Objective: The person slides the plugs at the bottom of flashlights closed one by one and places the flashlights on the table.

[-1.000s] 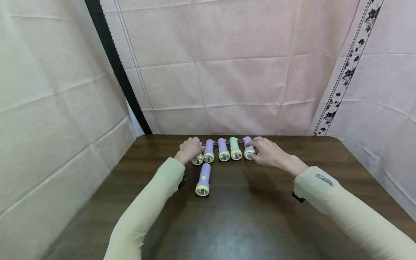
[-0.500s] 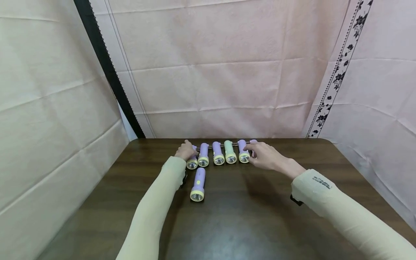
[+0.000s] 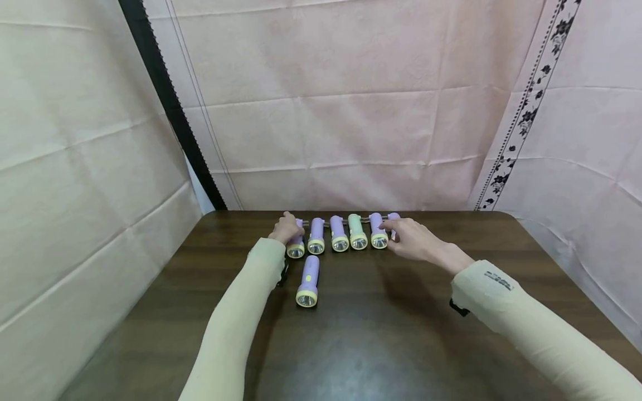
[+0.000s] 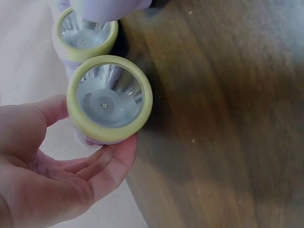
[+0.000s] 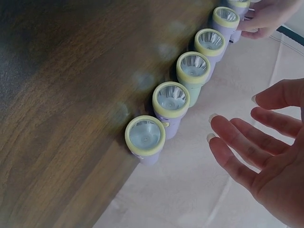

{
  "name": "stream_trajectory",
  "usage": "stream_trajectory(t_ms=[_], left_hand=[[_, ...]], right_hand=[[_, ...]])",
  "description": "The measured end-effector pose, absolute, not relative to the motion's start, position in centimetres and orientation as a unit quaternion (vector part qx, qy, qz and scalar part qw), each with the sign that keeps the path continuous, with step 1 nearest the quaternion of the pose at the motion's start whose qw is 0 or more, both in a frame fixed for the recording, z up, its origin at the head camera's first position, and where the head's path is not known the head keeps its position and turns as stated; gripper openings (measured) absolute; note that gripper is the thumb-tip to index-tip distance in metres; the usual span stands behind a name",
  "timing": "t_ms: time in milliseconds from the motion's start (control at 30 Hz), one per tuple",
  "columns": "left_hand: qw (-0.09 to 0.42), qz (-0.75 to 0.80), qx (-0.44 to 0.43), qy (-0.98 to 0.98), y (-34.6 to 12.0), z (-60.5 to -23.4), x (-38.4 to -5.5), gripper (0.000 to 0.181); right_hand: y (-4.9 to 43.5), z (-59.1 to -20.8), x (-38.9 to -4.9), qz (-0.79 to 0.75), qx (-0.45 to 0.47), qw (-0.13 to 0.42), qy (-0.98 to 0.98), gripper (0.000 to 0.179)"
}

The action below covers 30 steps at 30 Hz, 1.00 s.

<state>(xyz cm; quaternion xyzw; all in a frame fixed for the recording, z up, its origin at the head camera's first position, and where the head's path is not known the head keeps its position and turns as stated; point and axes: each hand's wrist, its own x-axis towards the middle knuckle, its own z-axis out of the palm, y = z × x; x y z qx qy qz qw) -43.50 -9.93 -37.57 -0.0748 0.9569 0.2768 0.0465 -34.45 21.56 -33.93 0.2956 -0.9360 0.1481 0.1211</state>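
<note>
My left hand (image 3: 285,228) is at the left end of a row of flashlights near the table's far edge. In the left wrist view its thumb and curled fingers hold the leftmost purple flashlight (image 4: 107,97), whose lens ring is yellow. Over the row's right end hovers my right hand (image 3: 413,239); the right wrist view shows its fingers (image 5: 237,137) loosely bent, apart from the flashlights and holding nothing. Beneath it lie the rightmost purple flashlight (image 5: 145,137) and its purple neighbour (image 5: 171,102). A green flashlight (image 3: 356,228) lies among the purple ones.
One more purple flashlight (image 3: 310,270) lies alone in front of the row, close to the left forearm, lens toward me. The brown wooden table (image 3: 376,345) ends just behind the row. Pale cloth (image 3: 326,128) hangs behind and along both sides.
My left hand has moved from above the leftmost flashlight to its left side, uncovering more of it. The right hand stays almost in place. The head view has shifted slightly.
</note>
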Motion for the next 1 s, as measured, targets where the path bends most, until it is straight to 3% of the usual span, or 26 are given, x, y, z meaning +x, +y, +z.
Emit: stream_trajectory(t_ms=[200,400,600,833,1000], left_hand=[[0.033,0.273,-0.051,0.96,-10.4,-36.0,-42.8,0.043],[-0.015,0.253,-0.006,0.967,-10.6,-34.5,-42.8,0.032],[-0.041,0.273,0.036,0.96,-10.3,-34.4,-42.8,0.03],[-0.066,0.268,0.096,0.956,-9.7,-34.5,-42.0,0.041],[-0.082,0.271,0.129,0.95,-9.3,-34.0,-41.4,0.042]], right_hand=[[21.7,-33.7,-34.5,0.158,0.287,0.116,-0.938,0.041],[21.7,-33.0,-34.4,0.172,0.272,0.116,-0.94,0.047],[22.3,-33.2,-34.6,0.178,0.269,0.118,-0.939,0.046],[22.2,-33.7,-34.8,0.175,0.272,0.132,-0.937,0.051],[21.5,-33.5,-34.9,0.174,0.277,0.115,-0.938,0.055]])
